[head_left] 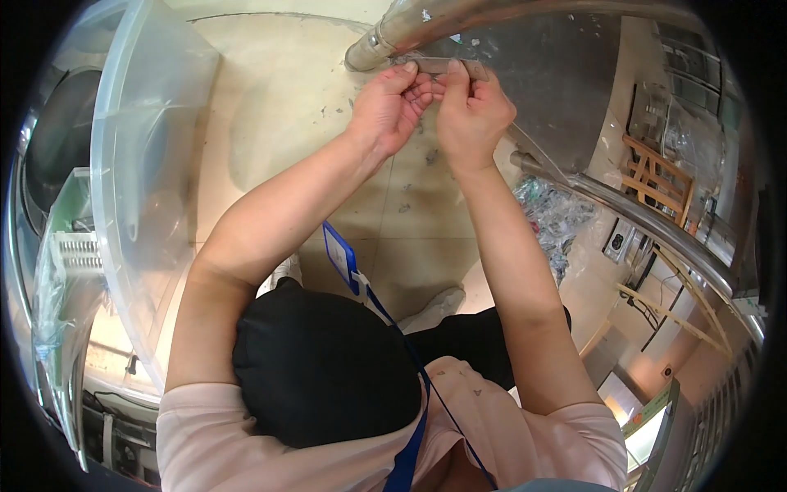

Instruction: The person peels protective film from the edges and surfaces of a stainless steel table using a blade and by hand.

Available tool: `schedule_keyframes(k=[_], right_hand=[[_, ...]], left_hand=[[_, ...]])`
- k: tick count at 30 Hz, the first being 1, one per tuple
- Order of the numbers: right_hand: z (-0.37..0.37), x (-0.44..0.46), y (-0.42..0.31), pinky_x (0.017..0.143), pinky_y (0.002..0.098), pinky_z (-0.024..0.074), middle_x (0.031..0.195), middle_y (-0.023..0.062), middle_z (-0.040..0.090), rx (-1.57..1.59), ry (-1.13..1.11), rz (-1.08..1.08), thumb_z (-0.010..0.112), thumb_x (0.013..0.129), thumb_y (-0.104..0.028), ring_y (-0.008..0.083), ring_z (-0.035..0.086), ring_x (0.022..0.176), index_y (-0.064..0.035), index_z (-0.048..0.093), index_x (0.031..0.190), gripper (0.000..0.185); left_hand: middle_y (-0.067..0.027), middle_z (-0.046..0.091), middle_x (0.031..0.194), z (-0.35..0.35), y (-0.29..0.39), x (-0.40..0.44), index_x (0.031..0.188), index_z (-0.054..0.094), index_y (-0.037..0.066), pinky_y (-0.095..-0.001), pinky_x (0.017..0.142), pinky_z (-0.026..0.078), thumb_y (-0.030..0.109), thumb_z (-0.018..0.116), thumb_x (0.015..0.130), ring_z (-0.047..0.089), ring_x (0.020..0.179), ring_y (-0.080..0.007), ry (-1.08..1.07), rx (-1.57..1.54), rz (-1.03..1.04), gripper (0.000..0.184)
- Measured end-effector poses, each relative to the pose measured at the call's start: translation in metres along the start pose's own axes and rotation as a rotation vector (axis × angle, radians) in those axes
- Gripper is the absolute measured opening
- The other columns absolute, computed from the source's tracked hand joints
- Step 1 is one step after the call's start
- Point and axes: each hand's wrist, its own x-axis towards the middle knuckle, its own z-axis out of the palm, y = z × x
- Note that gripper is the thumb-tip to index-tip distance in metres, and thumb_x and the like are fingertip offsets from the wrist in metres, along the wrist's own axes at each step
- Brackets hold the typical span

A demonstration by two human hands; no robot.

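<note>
Both hands are raised close together at the top centre of the head view. My left hand [388,107] has its thumb and forefinger pinched at the left end of a thin greyish strip [434,66], with the other fingers curled. My right hand [473,115] grips the strip farther right, thumb on top and fingers bent behind. A thin clear thread or film edge runs from near my right hand down to the right. Just behind the hands is the end of a metal tube [361,56].
A translucent plastic bin [156,164] stands at left. A dark panel [566,90] and a metal rail [639,215] lie at right. Below the rail is a clear bag of small pieces [553,217]. A blue badge [340,258] hangs over the tiled floor.
</note>
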Motion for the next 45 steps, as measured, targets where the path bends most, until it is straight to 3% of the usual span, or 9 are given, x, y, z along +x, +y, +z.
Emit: schedule_keyframes(k=[5,8,26,29,32,35,38,41,45], right_hand=[[0.001,0.003,-0.003,0.05,0.023,0.0482,0.062,0.008,0.06,-0.058,0.009,-0.051,0.053,0.081,-0.007,0.0123,0.06,0.054,0.0034,0.057,0.075,0.012],[0.004,0.003,-0.002,0.053,0.0344,0.0446,0.067,0.013,0.058,0.003,0.001,0.013,0.055,0.076,-0.009,0.0305,0.057,0.059,-0.0021,0.055,0.07,0.009],[0.005,0.011,-0.008,0.052,0.0344,0.0456,0.066,0.0093,0.057,-0.071,-0.08,-0.121,0.053,0.074,-0.009,0.028,0.057,0.059,-0.0053,0.057,0.07,0.006],[0.006,0.015,-0.007,0.053,0.0301,0.0457,0.067,0.0104,0.06,-0.138,-0.102,-0.255,0.055,0.076,-0.009,0.0251,0.059,0.058,-0.0033,0.059,0.074,0.007],[0.008,0.016,-0.008,0.052,0.0354,0.0449,0.066,0.009,0.056,-0.169,-0.136,-0.236,0.052,0.074,-0.011,0.0271,0.056,0.06,-0.0052,0.055,0.069,0.008],[0.01,0.018,-0.01,0.052,0.0355,0.0452,0.067,0.0088,0.057,-0.201,-0.172,-0.346,0.052,0.073,-0.01,0.0266,0.056,0.061,-0.0052,0.055,0.069,0.006],[0.011,0.018,-0.007,0.052,0.0353,0.0456,0.069,0.008,0.057,-0.232,-0.173,-0.364,0.052,0.073,-0.01,0.0254,0.057,0.063,-0.0056,0.054,0.071,0.005],[0.013,0.019,-0.009,0.052,0.0354,0.0457,0.066,0.008,0.056,-0.218,-0.178,-0.409,0.052,0.072,-0.01,0.0258,0.056,0.06,-0.0058,0.054,0.071,0.005],[0.022,0.007,0.009,0.051,0.0337,0.046,0.066,0.008,0.057,-0.305,-0.388,-0.512,0.054,0.073,-0.011,0.0247,0.057,0.057,-0.0063,0.056,0.074,0.005]], left_hand=[[-0.007,0.056,0.07,-0.006,0.0,0.004,0.079,0.051,0.0,-0.0247,0.061,0.047,0.012,0.045,0.087,0.056,0.067,-0.0176,-0.015,-0.005,0.004,0.016],[-0.0071,0.056,0.071,-0.006,0.001,0.003,0.08,0.051,0.0,-0.0246,0.062,0.047,0.013,0.045,0.087,0.057,0.068,-0.0174,-0.06,-0.005,0.011,0.016],[-0.0057,0.055,0.071,-0.01,0.001,0.005,0.082,0.05,0.002,-0.0241,0.062,0.049,0.014,0.045,0.087,0.056,0.067,-0.0154,0.024,-0.107,-0.022,0.014],[-0.0045,0.054,0.07,-0.008,-0.001,0.005,0.081,0.05,0.003,-0.0238,0.062,0.048,0.015,0.045,0.087,0.054,0.066,-0.0139,0.112,-0.117,-0.027,0.014],[-0.0032,0.054,0.07,-0.007,0.0,0.004,0.08,0.05,0.004,-0.0235,0.062,0.047,0.015,0.045,0.087,0.053,0.064,-0.0124,0.123,-0.144,-0.055,0.014],[-0.0078,0.056,0.099,-0.043,-0.005,0.018,0.102,0.048,0.004,-0.0289,0.081,0.046,0.021,0.042,0.089,0.055,0.089,-0.0159,-0.096,-0.142,-0.117,0.022],[-0.0081,0.056,0.101,-0.043,-0.003,0.017,0.105,0.047,0.003,-0.03,0.081,0.046,0.023,0.041,0.089,0.055,0.09,-0.0166,-0.095,-0.131,-0.128,0.026],[-0.008,0.056,0.1,-0.041,0.0,0.016,0.104,0.047,0.002,-0.0298,0.081,0.046,0.021,0.04,0.09,0.056,0.09,-0.0169,-0.081,-0.192,-0.142,0.025],[-0.0045,0.055,0.075,-0.026,0.008,0.0,0.085,0.05,0.002,-0.0248,0.066,0.048,0.017,0.042,0.089,0.054,0.067,-0.0132,0.18,-0.102,-0.155,0.018]])
